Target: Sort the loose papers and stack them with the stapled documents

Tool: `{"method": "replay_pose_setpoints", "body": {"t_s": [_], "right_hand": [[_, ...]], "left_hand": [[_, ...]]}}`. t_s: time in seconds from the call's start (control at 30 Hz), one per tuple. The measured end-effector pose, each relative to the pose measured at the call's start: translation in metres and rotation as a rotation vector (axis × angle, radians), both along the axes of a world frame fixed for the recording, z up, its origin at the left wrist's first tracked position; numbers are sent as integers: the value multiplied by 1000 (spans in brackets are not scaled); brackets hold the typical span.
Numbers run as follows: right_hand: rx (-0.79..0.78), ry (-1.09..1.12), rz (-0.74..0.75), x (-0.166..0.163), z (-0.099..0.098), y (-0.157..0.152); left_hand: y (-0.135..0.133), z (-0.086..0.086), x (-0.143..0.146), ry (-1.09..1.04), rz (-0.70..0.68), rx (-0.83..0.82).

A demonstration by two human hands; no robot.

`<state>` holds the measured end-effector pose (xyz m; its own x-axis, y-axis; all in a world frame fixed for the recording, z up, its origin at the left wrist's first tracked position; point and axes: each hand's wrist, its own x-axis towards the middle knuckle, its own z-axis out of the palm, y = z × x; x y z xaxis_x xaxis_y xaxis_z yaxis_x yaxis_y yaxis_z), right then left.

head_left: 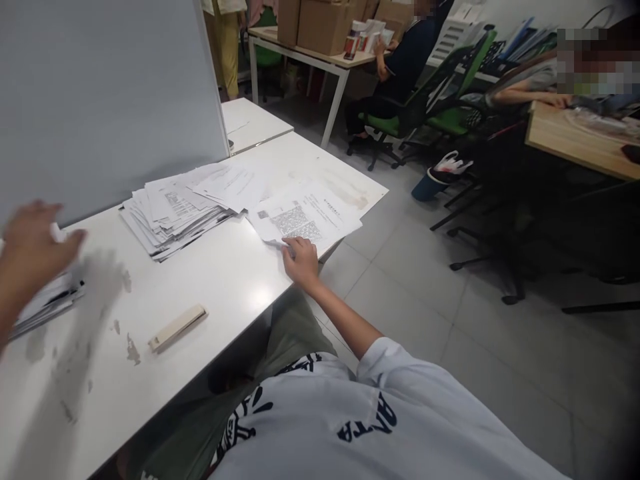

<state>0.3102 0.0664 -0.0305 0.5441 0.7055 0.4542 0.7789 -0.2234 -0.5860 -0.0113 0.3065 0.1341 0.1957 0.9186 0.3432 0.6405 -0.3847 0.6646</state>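
My left hand (37,250) is raised at the left edge, slightly blurred, with thumb and fingers apart. It is above a paper stack (47,297) that it partly covers; something white shows behind the thumb gap. My right hand (303,260) is at the table's front edge, its fingers curled over the near edge of a printed sheet (325,210) with a dense square pattern. Part of the grip is hidden. Left of that sheet lies a larger, untidy pile of printed papers (185,207). A beige stapler (177,328) lies nearer to me on the white table (235,280).
A grey panel (110,87) stands along the table's back. Dark stains mark the tabletop at left. Beyond are a desk with cardboard boxes (325,27), a seated person (410,53), green chairs (385,125) and a blue bin (430,185). Another person's arm (525,93) rests on a wooden desk at right.
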Motion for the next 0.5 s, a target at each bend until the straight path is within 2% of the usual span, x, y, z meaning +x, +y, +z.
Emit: {"method": "replay_pose_setpoints", "body": {"t_s": [0.1,0.17,0.23,0.3,0.37,0.43,0.5], "right_hand": [[280,119,-68,-4,-7,-5],[457,228,-174,-7,-9,-10],[592,324,-246,-7,-7,-18],[674,344,-202,-5,-2,-30],[694,280,-68,-1,5,-44],[639,184,61,2,10,-60],[543,104,175,2,13,-75]], "left_hand": [[-46,-3,53,241,-222,65],[-94,-12,93,222,-304,40],[-143,-27,130,170,-411,-77],[-182,-45,162,33,-468,-269],[-207,-63,188,-217,-521,-496],[-221,-78,208,-521,-570,-681],[-228,-88,221,-746,-558,-743]]}}
